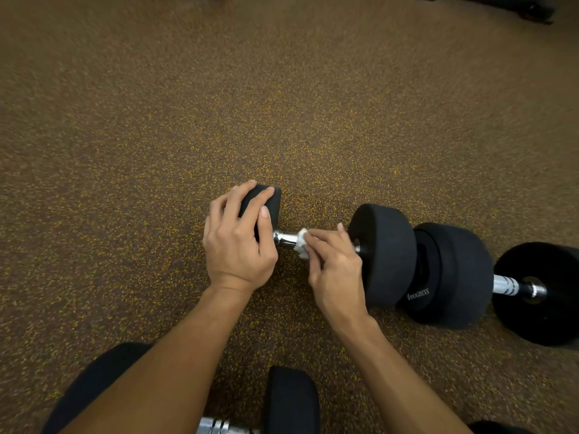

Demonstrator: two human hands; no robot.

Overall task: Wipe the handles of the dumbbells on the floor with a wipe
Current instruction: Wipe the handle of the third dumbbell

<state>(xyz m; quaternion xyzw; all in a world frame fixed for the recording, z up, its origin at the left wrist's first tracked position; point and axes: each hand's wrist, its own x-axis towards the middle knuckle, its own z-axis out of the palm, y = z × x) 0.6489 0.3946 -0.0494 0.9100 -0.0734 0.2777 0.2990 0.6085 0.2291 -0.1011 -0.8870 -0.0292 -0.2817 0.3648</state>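
A black dumbbell lies on the speckled floor at centre, its chrome handle running left to right. My left hand grips its left head from above. My right hand wraps a crumpled white wipe round the right part of the handle, close to the right head. Most of the handle is hidden under my right hand. A second dumbbell lies end to end with the first on the right, its chrome handle bare.
A third dumbbell with a chrome handle lies at the bottom edge between my forearms. My dark-clad knee shows at bottom left. Dark equipment sits at the top right corner. Brown rubber floor stretches ahead.
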